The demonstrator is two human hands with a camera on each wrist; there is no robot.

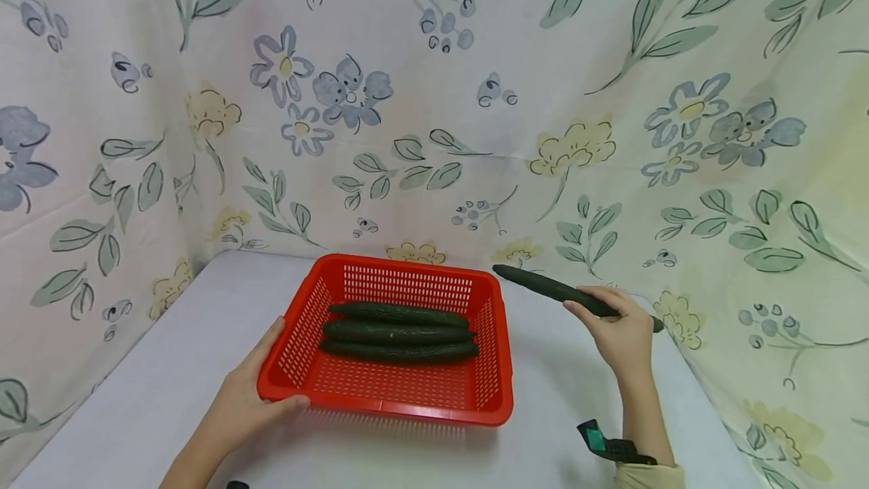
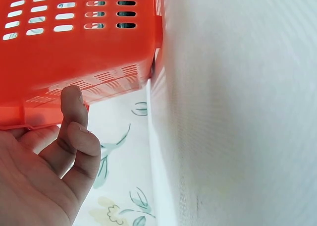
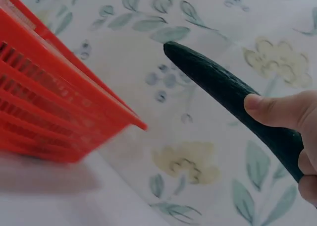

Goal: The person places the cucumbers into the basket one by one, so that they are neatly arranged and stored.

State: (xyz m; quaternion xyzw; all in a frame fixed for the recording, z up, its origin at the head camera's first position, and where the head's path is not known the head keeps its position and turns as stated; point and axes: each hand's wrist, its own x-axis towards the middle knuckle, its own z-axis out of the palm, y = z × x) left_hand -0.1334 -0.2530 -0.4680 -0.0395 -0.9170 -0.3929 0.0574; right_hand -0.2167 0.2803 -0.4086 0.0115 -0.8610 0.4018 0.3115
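Note:
A red plastic basket (image 1: 380,404) with slotted walls stands on the white table, and three dark green cucumbers (image 1: 400,333) lie side by side in it. My left hand (image 1: 237,398) grips the basket's near left corner, thumb on the front rim. In the left wrist view, curled fingers (image 2: 81,141) show under the rim, beside the slotted wall. To the right of the basket, my right hand (image 1: 623,327) holds another cucumber (image 1: 543,284) in the air. That cucumber's far end points left, close to the basket's back right corner. In the right wrist view, the thumb (image 3: 272,111) presses along its side.
The white table (image 1: 183,353) extends on both sides of the basket. Cloth printed with leaves and flowers (image 1: 421,96) hangs behind the table and along its sides. A dark strap with a green patch (image 1: 611,445) is around the right wrist.

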